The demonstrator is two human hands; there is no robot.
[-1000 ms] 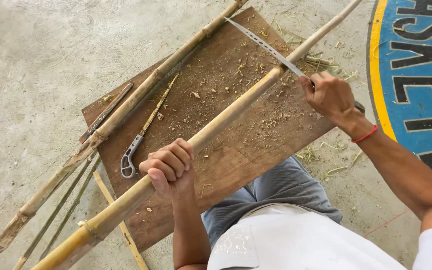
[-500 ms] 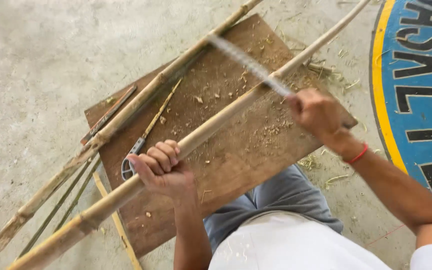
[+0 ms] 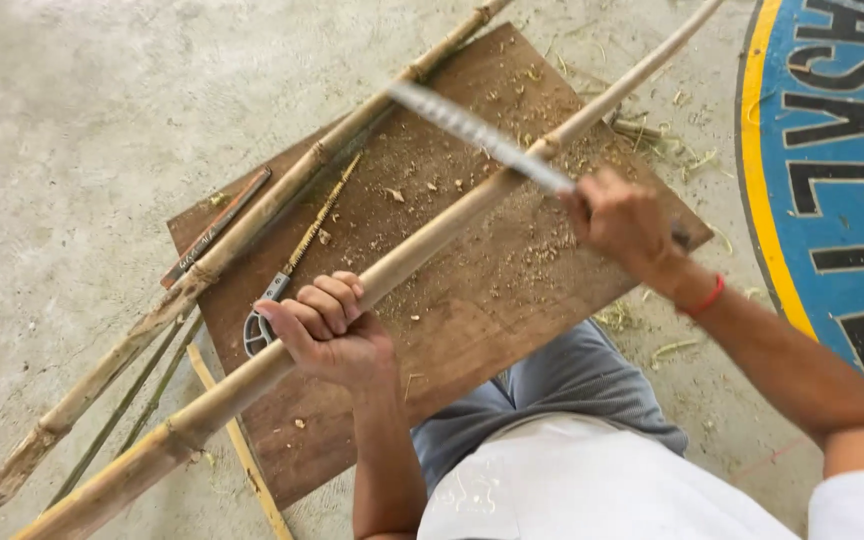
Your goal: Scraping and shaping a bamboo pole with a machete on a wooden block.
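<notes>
1. Bamboo pole [image 3: 422, 255] lies slantwise over the brown board [image 3: 512, 300] on the concrete floor [image 3: 72, 120]; I see it pinned near its middle by the left hand [image 3: 327, 335].
2. To cut well, I would judge: hold the pole hard against the board and draw the saw blade [image 3: 472, 135] in long, level strokes across one mark.
3. Left fingers [image 3: 337, 300] are clenched round the pole.
4. Right hand [image 3: 624, 222] is closed tight on the saw's handle, blade touching the pole.
</notes>
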